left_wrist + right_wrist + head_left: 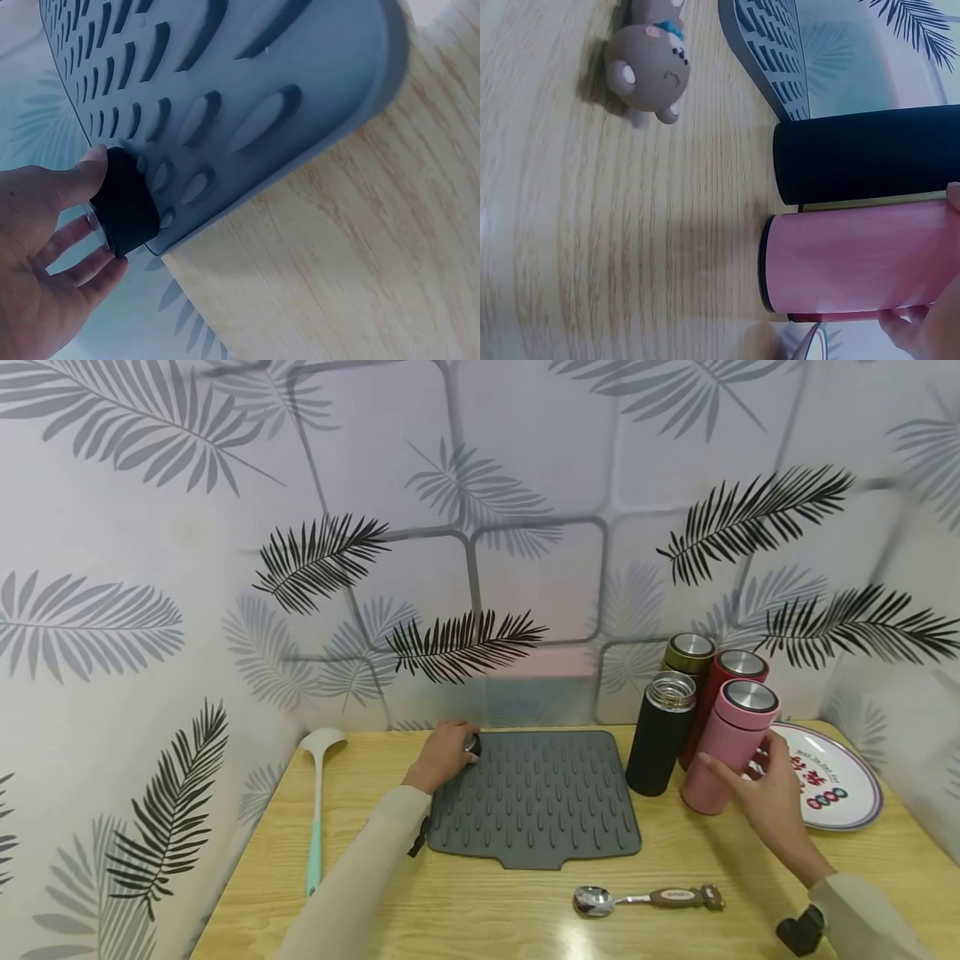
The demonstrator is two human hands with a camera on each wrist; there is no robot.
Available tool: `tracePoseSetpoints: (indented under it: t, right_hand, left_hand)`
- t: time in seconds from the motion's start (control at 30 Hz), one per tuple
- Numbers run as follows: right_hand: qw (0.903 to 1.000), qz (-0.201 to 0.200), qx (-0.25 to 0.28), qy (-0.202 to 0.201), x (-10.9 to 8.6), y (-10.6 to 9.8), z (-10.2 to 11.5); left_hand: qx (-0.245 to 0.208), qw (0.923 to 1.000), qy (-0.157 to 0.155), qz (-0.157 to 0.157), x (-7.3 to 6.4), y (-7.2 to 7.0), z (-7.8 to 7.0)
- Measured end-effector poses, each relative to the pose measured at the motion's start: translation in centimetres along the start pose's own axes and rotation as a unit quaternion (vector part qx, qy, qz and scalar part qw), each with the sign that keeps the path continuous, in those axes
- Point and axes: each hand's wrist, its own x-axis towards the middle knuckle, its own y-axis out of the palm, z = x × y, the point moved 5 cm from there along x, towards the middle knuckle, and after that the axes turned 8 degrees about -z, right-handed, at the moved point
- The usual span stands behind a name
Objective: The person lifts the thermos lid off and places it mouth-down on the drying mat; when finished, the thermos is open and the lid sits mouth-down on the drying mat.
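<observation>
My left hand (444,753) pinches a black bottle cap (127,201) between thumb and fingers, at the far left corner of the grey ridged mat (536,793). In the head view, my right hand (772,797) grips a pink thermos bottle (726,756), thumb on one side and fingers round the other. The pink bottle is upright with its lid on; whether its base touches the table, I cannot tell. Just left of it stands a black thermos bottle (660,739) without its cap, its metal neck bare. Behind are a red bottle (741,665) and an olive-gold bottle (688,647), partly hidden.
A white plate with red print (847,781) lies at the right, behind my right hand. Near the front is a spoon with a brown bear handle (645,897). A ladle with a mint handle (316,810) lies at the left. The patterned wall (525,577) borders the table's back.
</observation>
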Motion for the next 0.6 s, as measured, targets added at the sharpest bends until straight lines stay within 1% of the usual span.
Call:
tracePoseSetpoints:
  t: [0.17, 0.3, 0.37, 0.43, 0.6]
  right_hand:
    - [0.9995, -0.029, -0.005, -0.011, -0.2, -0.3, 0.0]
    - [0.9987, -0.041, -0.013, -0.029, -0.7, -0.7, 0.6]
    - [0.9980, -0.045, -0.012, -0.043, -0.8, -0.8, 1.1]
    - [0.9969, -0.053, -0.007, -0.058, -0.9, -1.1, 1.7]
    - [0.9931, -0.083, 0.017, -0.081, -1.3, -2.0, 3.6]
  left_hand:
    - [0.023, 0.9996, 0.015, -0.004, -0.1, -0.3, -0.5]
    - [0.052, 0.9975, 0.047, -0.011, -0.3, -0.4, -0.8]
    - [0.059, 0.9964, 0.059, -0.016, -0.3, -0.4, -0.8]
    - [0.055, 0.9963, 0.063, -0.021, -0.3, -0.3, -0.7]
    - [0.041, 0.9973, 0.055, -0.025, -0.5, 0.2, 0.0]
